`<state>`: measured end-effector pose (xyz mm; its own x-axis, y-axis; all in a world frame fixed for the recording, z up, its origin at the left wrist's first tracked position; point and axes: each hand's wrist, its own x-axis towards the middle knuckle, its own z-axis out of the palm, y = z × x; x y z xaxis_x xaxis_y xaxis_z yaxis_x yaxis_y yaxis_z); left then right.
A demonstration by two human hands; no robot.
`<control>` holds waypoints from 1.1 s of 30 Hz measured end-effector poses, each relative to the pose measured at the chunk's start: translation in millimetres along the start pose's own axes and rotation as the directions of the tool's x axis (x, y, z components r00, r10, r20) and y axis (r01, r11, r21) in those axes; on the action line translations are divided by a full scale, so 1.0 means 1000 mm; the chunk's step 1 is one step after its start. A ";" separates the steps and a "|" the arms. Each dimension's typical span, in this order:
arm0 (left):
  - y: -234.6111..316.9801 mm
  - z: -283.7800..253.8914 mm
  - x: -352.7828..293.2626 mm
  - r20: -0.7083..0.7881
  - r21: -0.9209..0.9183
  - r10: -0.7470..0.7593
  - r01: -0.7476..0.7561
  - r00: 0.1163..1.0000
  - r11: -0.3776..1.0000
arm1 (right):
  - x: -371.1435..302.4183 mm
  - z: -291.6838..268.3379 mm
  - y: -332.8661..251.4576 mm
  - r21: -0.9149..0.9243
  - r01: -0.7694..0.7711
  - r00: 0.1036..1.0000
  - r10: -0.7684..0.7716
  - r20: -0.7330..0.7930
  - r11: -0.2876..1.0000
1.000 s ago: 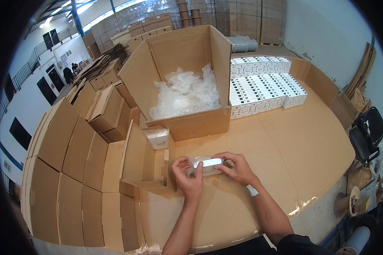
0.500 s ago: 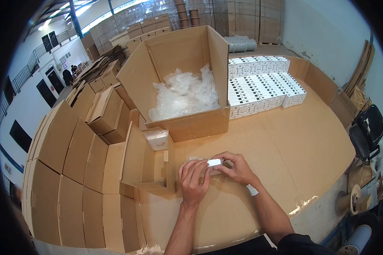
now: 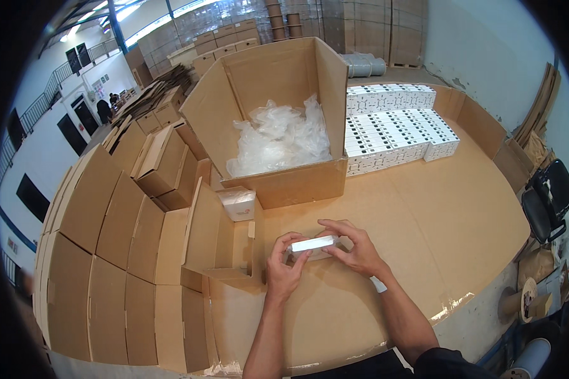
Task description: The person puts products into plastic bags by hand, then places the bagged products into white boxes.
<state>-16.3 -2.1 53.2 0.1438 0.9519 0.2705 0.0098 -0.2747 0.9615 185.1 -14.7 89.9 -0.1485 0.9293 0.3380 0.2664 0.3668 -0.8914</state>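
In front of the big carton (image 3: 297, 186), left hand (image 3: 284, 270) and right hand (image 3: 362, 254), half-curled, pinch a white box (image 3: 313, 244) between them. Keep pressure light, even.

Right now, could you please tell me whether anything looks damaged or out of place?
The black chair at far right looks worn, with pale patches marring it, and the pale wall has dark blemishes. The slim white item between the left hand and right hand shows no obvious damage.

Both hands (image 3: 286, 271) (image 3: 363, 254) curled, close together
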 end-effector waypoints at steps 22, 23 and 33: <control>0.022 -0.023 -0.125 -0.030 0.589 0.031 -0.007 0.999 0.808 | 0.122 0.071 -0.022 0.073 0.324 0.941 -0.314 -0.124 0.943; 0.021 -0.023 -0.125 -0.036 0.590 0.031 -0.004 0.999 0.807 | 0.127 0.076 -0.024 0.077 0.326 0.941 -0.316 -0.120 0.942; 0.022 -0.024 -0.121 -0.041 0.592 0.025 0.004 0.999 0.806 | 0.151 0.089 -0.020 -0.186 0.414 0.909 -0.415 0.034 0.891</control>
<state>-56.9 -120.4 42.2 0.1037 0.9496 0.2959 0.5945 -0.2977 0.7470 72.7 114.6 132.2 -0.2784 0.6910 0.6671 0.3527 0.7196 -0.5982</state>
